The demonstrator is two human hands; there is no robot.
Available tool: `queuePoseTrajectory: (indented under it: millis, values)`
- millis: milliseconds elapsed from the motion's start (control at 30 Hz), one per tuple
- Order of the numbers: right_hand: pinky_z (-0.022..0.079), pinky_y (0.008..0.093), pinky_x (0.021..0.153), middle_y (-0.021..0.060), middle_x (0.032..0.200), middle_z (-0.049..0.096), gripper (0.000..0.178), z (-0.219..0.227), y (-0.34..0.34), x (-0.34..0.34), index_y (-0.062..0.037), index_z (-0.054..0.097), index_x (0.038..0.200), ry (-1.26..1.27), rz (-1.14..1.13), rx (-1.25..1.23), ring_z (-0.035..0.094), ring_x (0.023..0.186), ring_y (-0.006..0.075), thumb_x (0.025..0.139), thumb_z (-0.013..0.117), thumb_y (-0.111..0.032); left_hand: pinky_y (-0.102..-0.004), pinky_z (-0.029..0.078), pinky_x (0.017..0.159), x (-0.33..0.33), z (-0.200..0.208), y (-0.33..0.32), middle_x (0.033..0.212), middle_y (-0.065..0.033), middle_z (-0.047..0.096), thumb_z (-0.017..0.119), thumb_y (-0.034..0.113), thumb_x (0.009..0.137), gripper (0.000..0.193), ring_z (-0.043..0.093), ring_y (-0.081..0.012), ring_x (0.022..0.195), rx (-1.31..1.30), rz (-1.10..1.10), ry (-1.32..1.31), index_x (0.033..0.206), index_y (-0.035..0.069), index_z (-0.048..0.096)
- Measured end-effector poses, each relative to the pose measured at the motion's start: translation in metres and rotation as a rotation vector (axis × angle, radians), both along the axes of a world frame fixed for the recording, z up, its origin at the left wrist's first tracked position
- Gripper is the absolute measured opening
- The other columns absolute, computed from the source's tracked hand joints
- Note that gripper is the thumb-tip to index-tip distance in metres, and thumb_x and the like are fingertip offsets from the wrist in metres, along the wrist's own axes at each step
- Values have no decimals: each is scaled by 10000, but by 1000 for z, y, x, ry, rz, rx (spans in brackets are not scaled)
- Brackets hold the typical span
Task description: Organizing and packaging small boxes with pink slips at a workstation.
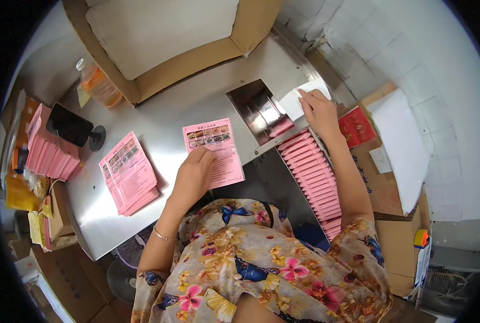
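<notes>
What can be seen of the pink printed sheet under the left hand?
The pink sheet is rectangular and paper-like, with two rows of small pictures near its top and lines of dark print below. It lies face up on the metal table, slightly turned, its lower end near the front edge. The left hand rests on its left part, hiding some print. Whether it is a single layer is unclear.

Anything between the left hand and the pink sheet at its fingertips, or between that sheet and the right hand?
Nothing visible separates the left hand from the pink sheet it rests on. Toward the right hand, only a shiny dark rectangle in the metal tabletop lies between.
</notes>
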State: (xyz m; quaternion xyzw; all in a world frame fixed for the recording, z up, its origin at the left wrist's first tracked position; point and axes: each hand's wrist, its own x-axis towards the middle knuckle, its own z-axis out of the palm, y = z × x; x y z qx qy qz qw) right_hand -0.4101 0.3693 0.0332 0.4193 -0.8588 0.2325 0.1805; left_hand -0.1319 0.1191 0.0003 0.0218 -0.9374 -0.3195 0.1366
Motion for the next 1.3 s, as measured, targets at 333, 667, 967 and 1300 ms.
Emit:
queuePoseTrajectory:
  millis: [333, 667, 967, 1300]
  values:
    - [275, 532, 1165, 107, 1416, 589, 491, -14, 17, -41, -146, 618, 1346, 72, 14, 12, 512, 1358, 269, 860, 628, -74, -620, 281, 1124, 15, -5, -15, 1487, -214, 432, 625, 153, 888, 455, 382, -405, 1397, -359, -13, -12, 1319, 25, 556]
    - [264, 600, 1164, 86, 1355, 612, 394, -62, -64, 112, -163, 682, 1249, 75, 530, 127, 542, 1320, 244, 871, 596, -89, -590, 282, 1106, -26, -8, 15, 1469, -195, 440, 751, 287, 788, 695, 416, -392, 1347, -268, 14, 59, 1399, 60, 512]
    - [319, 559, 1132, 71, 1386, 587, 346, -26, -135, 95, -87, 680, 1190, 29, 593, 536, 514, 1316, 266, 855, 616, -145, -587, 280, 1095, -42, -7, 16, 1487, -210, 418, 790, 333, 763, 849, 396, -404, 1368, -384, 191, 231, 1488, 75, 432]
    - [488, 414, 893, 140, 1102, 631, 354, -1, -4, 4, -66, 687, 1213, 9, -31, 25, 599, 1031, 343, 877, 710, -176, -451, 461, 848, -44, 9, 2, 1036, -129, 621, 687, 264, 870, 327, 597, -316, 967, -257, -118, 227, 1100, 32, 698]
